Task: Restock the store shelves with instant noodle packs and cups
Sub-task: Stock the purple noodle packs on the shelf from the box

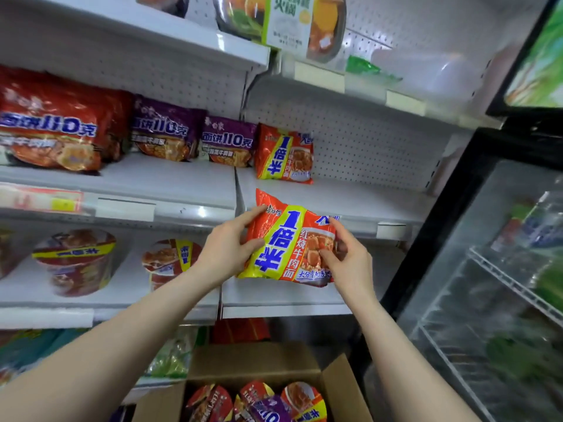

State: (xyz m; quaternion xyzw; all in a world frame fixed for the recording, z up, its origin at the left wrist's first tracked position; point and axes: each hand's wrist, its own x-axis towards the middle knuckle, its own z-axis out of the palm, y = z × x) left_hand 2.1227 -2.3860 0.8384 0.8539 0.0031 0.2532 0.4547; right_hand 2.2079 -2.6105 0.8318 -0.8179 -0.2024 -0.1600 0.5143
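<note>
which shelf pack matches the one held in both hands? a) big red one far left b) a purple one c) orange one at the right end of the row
c: the shelf pack at the row's right end has the same orange wrapper and yellow band as the held pack gripped by the left hand and right hand.
</note>
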